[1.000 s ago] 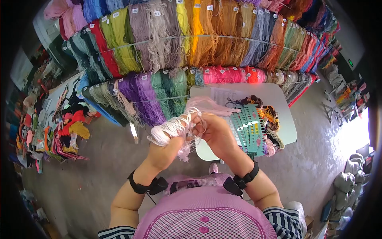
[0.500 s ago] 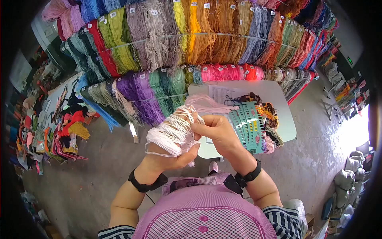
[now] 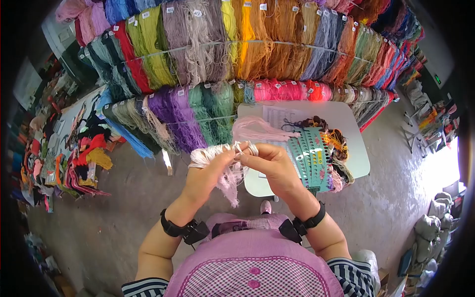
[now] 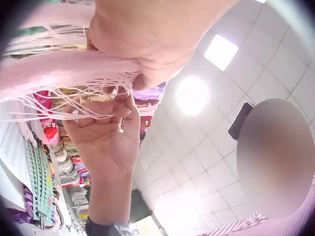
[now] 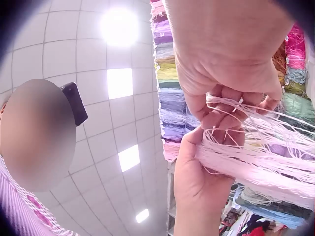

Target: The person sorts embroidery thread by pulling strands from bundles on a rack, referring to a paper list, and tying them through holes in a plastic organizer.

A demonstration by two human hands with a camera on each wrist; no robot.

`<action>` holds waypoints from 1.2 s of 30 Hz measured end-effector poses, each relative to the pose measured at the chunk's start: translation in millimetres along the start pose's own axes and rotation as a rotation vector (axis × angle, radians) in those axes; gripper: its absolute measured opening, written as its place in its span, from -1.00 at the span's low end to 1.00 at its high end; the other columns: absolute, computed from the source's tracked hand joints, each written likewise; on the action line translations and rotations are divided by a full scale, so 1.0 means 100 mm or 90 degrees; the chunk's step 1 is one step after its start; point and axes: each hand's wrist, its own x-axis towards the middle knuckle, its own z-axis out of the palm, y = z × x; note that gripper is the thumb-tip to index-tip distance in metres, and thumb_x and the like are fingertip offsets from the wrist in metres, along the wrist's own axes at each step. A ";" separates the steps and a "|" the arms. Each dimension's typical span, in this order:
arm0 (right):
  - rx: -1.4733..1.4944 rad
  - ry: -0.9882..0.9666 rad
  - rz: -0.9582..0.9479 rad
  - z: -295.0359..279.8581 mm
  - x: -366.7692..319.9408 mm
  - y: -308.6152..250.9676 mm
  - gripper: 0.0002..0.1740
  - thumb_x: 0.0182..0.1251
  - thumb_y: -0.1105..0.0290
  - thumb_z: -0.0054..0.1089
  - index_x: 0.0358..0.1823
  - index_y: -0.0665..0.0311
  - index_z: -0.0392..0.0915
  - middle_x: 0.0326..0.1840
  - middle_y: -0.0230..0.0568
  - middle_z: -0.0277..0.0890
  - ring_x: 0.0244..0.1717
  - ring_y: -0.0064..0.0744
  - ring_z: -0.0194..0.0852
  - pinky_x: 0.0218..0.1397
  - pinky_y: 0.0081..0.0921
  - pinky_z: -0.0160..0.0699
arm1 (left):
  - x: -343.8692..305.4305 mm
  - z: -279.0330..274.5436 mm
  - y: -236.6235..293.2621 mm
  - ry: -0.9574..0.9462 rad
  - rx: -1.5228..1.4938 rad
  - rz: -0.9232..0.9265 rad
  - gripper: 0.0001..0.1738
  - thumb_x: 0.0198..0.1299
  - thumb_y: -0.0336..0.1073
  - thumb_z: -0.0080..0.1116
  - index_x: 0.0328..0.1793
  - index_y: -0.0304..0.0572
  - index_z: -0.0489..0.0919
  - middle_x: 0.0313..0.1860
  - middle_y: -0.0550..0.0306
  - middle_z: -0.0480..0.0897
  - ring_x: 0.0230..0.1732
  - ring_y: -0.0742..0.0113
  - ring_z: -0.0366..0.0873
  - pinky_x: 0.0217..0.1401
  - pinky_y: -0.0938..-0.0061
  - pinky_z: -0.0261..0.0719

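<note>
A pale pink, nearly white skein of yarn (image 3: 200, 157) is held up in front of the body, over the near edge of a white table. My left hand (image 3: 207, 174) grips it, thumb laid along the near side, while its lower strands hang below the palm. On the other side, my right hand (image 3: 279, 171) pinches several loose strands at the skein's end, its fingertips close to the left ones. From the right wrist view, strands (image 5: 251, 110) run through the curled fingers of the right hand, and the skein's bulk lies across the left palm.
On the white table (image 3: 357, 141) lie more pale pink yarn (image 3: 257, 127), a printed sheet (image 3: 273, 115) and teal perforated cards (image 3: 309, 156) with coloured threads. Racks of labelled skeins (image 3: 272, 44) rise behind. Another table (image 3: 62, 133) with heaped yarn stands at left; grey sacks (image 3: 429, 223) sit at right.
The left hand has turned the skein, first showing its broad side, now with the thumb on the near side and strands hanging lower. The right hand keeps pinching near the skein's end.
</note>
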 end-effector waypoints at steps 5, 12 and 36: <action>0.112 -0.006 0.001 -0.09 0.05 0.11 -0.77 0.30 0.39 0.30 -0.07 0.33 0.62 -0.19 -0.39 0.61 -0.14 -0.63 0.51 0.02 -0.59 0.41 | 0.03 -0.02 0.03 0.040 -0.158 -0.092 -0.67 0.35 -0.35 0.07 0.15 -0.41 0.57 -0.01 0.09 0.67 -0.05 0.41 0.62 0.00 0.49 0.60; -0.037 -0.032 -0.012 -0.02 0.03 0.10 -0.73 0.32 0.37 0.28 -0.04 0.39 0.62 -0.18 -0.40 0.61 -0.15 -0.64 0.51 -0.01 -0.65 0.45 | 0.02 0.02 -0.03 0.081 -0.151 -0.071 -0.65 0.39 -0.28 0.04 0.13 -0.41 0.58 -0.01 0.09 0.67 -0.08 0.40 0.64 -0.03 0.49 0.60; 0.039 0.073 -0.092 -0.06 0.09 0.28 -0.72 0.46 0.23 0.14 -0.18 0.36 0.57 -0.23 -0.35 0.59 -0.17 -0.59 0.48 -0.07 -0.57 0.42 | 0.08 -0.16 -0.09 -0.003 -0.042 -0.052 -0.73 0.20 -0.58 0.18 0.04 -0.41 0.62 0.05 0.01 0.65 -0.05 0.44 0.61 0.05 0.56 0.57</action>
